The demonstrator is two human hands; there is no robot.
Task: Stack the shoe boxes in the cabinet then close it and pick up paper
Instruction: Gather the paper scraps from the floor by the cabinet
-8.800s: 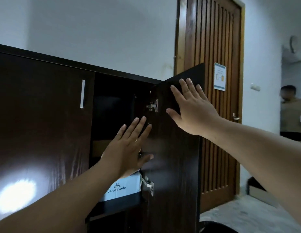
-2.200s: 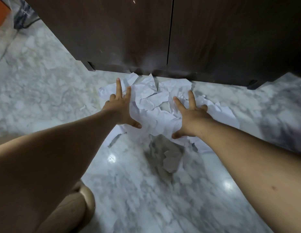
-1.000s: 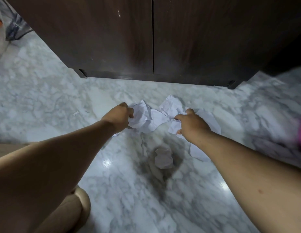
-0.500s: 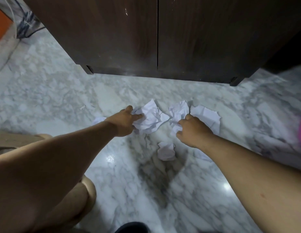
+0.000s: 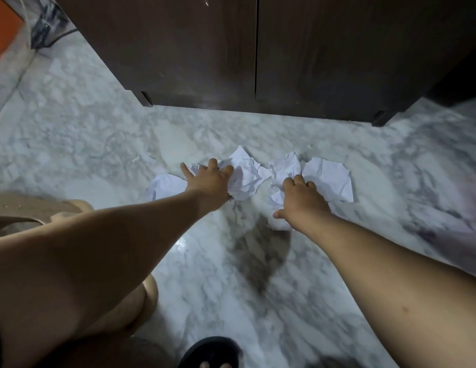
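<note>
**Both hands down on the crumpled paper by the shut cabinet**

I am looking down at a marble floor (image 5: 85,134). The dark brown cabinet (image 5: 205,49) stands at the top of my view. Its two doors are shut, and I see only a thin line between them. I take the cabinet as my landmark.

In front of the cabinet, a little way off from its bottom edge, white crumpled paper lies on the floor. One crumpled paper wad (image 5: 245,173) sits in front of the line between the doors. My left hand (image 5: 207,179) lies on its left side. The fingers (image 5: 185,170) are spread and bent a little, pressing on the paper, not closed around it. One more white paper piece (image 5: 165,185) peeks out from under my left wrist, a bit farther from the cabinet.

In front of the right door lie a small crumpled sheet (image 5: 284,166) and a flatter torn sheet (image 5: 328,179), just beside each other. My right hand (image 5: 302,200) lies over their near edges. Its fingers curl down onto the paper and the thumb sticks out to the side. I cannot tell if this hand is really holding the paper or only pressing on it.

Far from the cabinet, at the bottom of my view, I see a bent knee (image 5: 136,301) and a black sandal (image 5: 213,351) with toes in it.
</note>
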